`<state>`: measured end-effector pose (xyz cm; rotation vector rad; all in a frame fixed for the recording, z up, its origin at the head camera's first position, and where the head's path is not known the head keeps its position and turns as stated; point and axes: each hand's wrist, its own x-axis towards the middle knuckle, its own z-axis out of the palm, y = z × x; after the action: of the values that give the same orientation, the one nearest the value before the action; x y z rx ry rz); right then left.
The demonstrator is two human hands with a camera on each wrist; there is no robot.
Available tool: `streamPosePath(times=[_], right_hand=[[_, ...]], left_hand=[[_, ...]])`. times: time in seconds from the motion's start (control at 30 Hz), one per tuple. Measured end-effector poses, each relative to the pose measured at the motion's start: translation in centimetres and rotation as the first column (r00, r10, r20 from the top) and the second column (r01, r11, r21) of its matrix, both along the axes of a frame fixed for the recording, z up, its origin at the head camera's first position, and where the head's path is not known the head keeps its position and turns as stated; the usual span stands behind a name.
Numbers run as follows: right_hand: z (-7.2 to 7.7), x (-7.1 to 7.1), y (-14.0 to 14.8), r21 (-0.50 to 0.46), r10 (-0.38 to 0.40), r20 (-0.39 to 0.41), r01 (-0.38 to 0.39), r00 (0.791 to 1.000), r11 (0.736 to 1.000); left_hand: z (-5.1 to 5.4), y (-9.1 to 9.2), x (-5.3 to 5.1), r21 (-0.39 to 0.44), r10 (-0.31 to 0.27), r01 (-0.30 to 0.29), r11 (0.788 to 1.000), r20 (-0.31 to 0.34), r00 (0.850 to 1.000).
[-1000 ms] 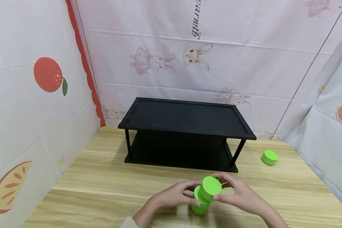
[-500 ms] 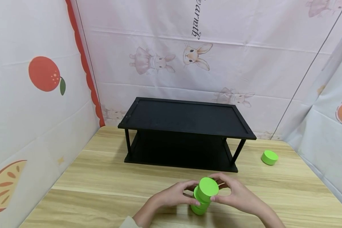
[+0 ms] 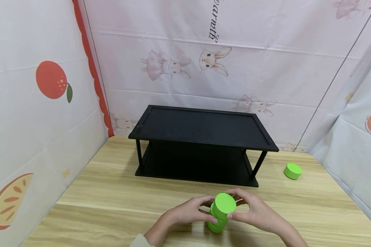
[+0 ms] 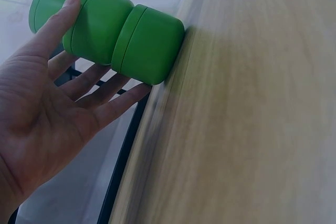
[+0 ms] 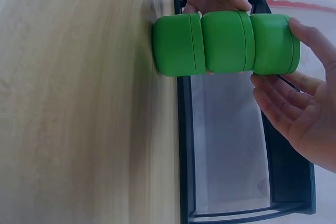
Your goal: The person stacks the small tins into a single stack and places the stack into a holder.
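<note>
Three small round green lidded containers stand in a stack near the front of the table. The top container [image 3: 225, 202] is held at its sides between the thumb and fingers of my right hand [image 3: 258, 211]. My left hand [image 3: 190, 211] grips the middle container [image 5: 226, 40] from the left, thumb near its upper edge in the left wrist view. Beneath it, the bottom container [image 5: 176, 45] rests on the wood, with a left fingertip close to it [image 4: 149, 45]. In the right wrist view the three sit end to end, touching and nearly lined up.
Behind the stack stands a black two-level shelf [image 3: 201, 127] with thin posts. One more green round container [image 3: 293, 171] lies right of the shelf on the wooden table [image 3: 111, 202]. Printed cloth walls [image 3: 179, 31] enclose the back and sides.
My right hand has shifted slightly left with the top container, bringing it from an offset position to sit more squarely over the middle one. The left hand has stayed in place.
</note>
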<state>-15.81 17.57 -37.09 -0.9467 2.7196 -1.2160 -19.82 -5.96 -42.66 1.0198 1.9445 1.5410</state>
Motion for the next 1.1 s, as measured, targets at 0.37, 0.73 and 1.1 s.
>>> streamPosePath(times=[0.37, 0.73, 1.1], right_hand=[[-0.16, 0.05, -0.37, -0.021, 0.024, -0.034, -0.025, 0.999, 0.999], [-0.21, 0.1, -0.57, -0.027, 0.026, -0.015, -0.026, 1.0, 0.999], [-0.18, 0.17, -0.66, -0.028, 0.025, -0.007, -0.025, 1.0, 0.999]], left_hand=[[-0.04, 0.01, 0.01, 0.017, -0.005, 0.005, 1.0, -0.019, 1.0], [-0.01, -0.04, 0.02, 0.015, -0.006, 0.006, 1.0, -0.026, 1.0], [0.1, -0.08, 0.03, 0.018, -0.004, 0.004, 1.0, -0.001, 1.0]])
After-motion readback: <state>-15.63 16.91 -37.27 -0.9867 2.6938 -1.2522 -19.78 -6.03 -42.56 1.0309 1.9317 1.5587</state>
